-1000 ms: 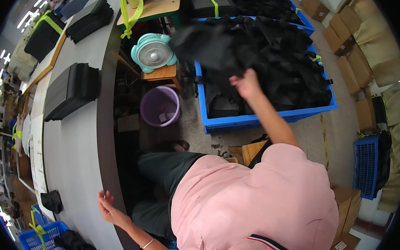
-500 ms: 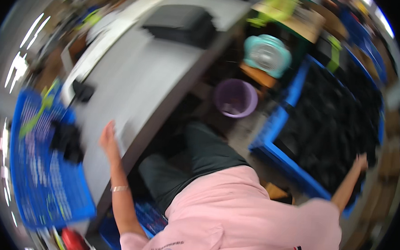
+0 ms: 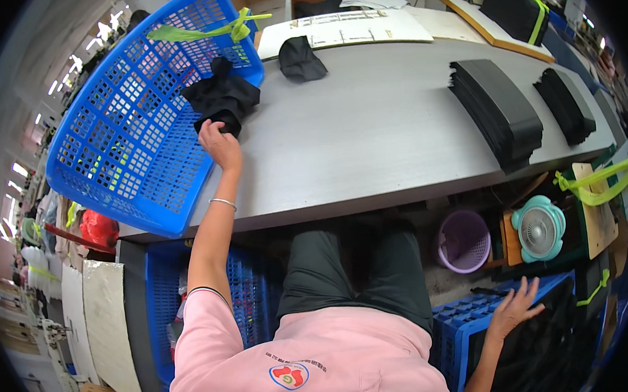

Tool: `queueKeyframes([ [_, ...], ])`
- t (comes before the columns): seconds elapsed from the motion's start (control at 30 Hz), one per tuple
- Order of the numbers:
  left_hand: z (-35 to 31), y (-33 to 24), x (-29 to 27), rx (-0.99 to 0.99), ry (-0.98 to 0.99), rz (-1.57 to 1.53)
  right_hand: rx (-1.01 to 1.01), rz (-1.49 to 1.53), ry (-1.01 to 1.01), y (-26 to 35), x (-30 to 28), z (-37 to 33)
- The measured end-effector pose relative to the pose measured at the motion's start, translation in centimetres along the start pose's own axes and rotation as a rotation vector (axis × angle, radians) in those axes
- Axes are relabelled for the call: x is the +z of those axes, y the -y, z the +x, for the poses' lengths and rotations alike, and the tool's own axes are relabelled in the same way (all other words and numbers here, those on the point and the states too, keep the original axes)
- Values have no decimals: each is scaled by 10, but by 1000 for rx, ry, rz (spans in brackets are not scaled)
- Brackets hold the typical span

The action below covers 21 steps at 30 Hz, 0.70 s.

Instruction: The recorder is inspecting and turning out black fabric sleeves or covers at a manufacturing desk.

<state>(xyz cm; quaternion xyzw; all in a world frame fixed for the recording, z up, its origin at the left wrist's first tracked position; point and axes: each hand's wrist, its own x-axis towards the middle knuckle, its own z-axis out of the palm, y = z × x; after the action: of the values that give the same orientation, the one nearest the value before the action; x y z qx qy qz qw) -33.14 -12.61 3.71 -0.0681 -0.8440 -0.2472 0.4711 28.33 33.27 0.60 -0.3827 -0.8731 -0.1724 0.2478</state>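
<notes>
At the left, my left hand (image 3: 220, 146) has its fingers curled on the near end of a black cloth piece (image 3: 226, 120). More black cloth (image 3: 223, 93) lies bunched just beyond it, at the open side of a tilted blue plastic basket (image 3: 136, 106). My right hand (image 3: 514, 310) is at the lower right with its fingers spread and nothing in them. Beneath and beside it is a blue crate (image 3: 457, 327) filled with black cloth pieces (image 3: 557, 340). Another black cloth piece (image 3: 302, 60) lies alone on the grey table (image 3: 361, 134).
Two stacks of black pieces, a larger one (image 3: 495, 110) and a smaller one (image 3: 565, 105), stand on the table's right. A white board (image 3: 345, 31) lies along its far edge. Below are a purple bin (image 3: 464, 241), a turquoise fan (image 3: 540, 230) and another blue basket (image 3: 251, 285).
The view has swung to the right and steadied. My left hand, formerly over the table edge, is now at the cloth in the basket. My right hand shows spread fingers near the crate's edge.
</notes>
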Motion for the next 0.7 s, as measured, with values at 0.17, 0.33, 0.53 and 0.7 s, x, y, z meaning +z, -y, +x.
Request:
queueKeyframes([
  [0.17, 45, 33, 8, 75, -13, 24, -276, 421, 150, 93, -17, 37],
  [0.33, 65, 26, 12, 329, 235, 93, -604, 641, 97, 179, -25, 55],
  [0.53, -2, -83, -21, 302, 303, -281, -758, 1147, 98, 283, -58, 73],
  [0.7, -88, -197, -89, 265, 455, -705, -713, 1242, 6, 344, -51, 93],
])
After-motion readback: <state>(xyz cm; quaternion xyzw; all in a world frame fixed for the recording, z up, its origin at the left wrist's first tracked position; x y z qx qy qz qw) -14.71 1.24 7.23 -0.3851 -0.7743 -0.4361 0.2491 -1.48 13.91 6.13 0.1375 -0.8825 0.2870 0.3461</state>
